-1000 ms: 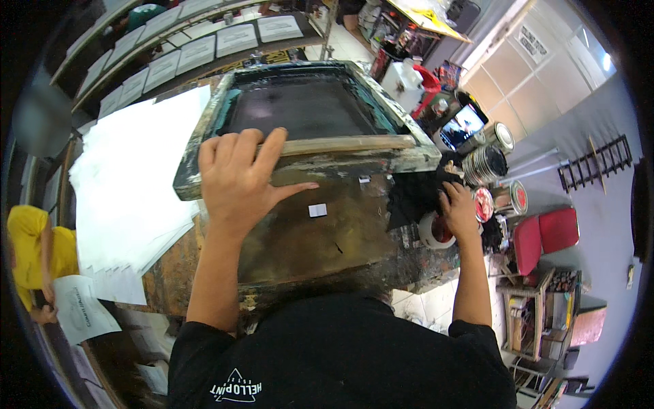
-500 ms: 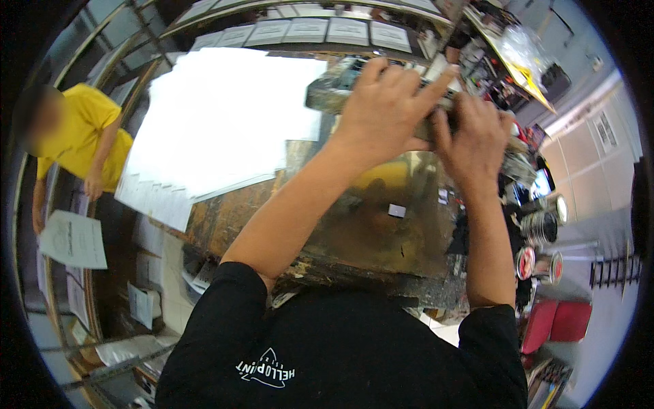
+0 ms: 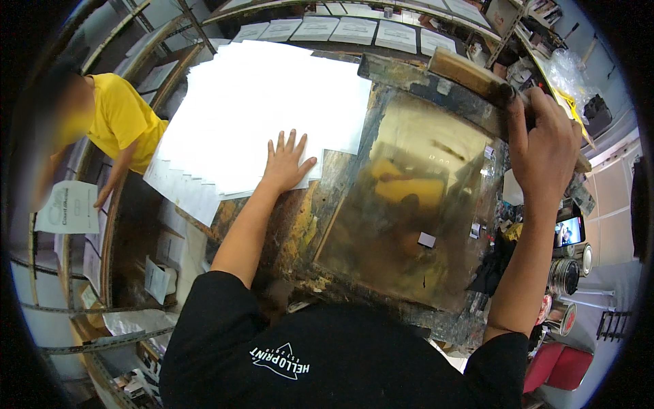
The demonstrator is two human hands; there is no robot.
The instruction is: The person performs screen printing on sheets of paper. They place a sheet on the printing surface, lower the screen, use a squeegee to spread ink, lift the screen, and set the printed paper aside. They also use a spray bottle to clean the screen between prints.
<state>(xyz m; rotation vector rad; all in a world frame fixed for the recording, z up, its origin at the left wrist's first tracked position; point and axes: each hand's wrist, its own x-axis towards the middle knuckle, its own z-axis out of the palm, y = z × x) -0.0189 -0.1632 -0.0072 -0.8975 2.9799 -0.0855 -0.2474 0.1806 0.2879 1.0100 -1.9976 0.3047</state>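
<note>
Left hand (image 3: 287,163): laid palm down, wide open with fingers spread, on a paper stack (image 3: 266,102); nothing is gripped.
Right hand (image 3: 545,140): closed across a wooden bar (image 3: 470,71) near its right end, thumb on the near side; whether the dark frame (image 3: 409,80) is held by the same fingers cannot be told.
Dark frame: set at the far right corner of the worktop (image 3: 255,221), past the far edge of the glossy plate; its near side faces the camera, its inside is hidden, and the bar is seen just behind that side.
Paper: fanned unevenly over the left part of the worktop, from near the far edge to past the left edge.
Glossy plate (image 3: 381,228): laid toward the right edge of the worktop; yellow is reflected in it, and a small white tab (image 3: 426,239) is seen near its near right corner.
Black cloth (image 3: 494,262): bunched at the worktop's right edge, beside the plate.
Beyond the right edge: a lit phone (image 3: 569,232), cans (image 3: 564,276) and a red chair (image 3: 558,366) are seen.
Beyond the far edge: printed sheets (image 3: 357,32) are laid in a row.
Beyond the left edge: a printed sheet (image 3: 65,208) is held by a co-worker in a yellow shirt (image 3: 122,112).
</note>
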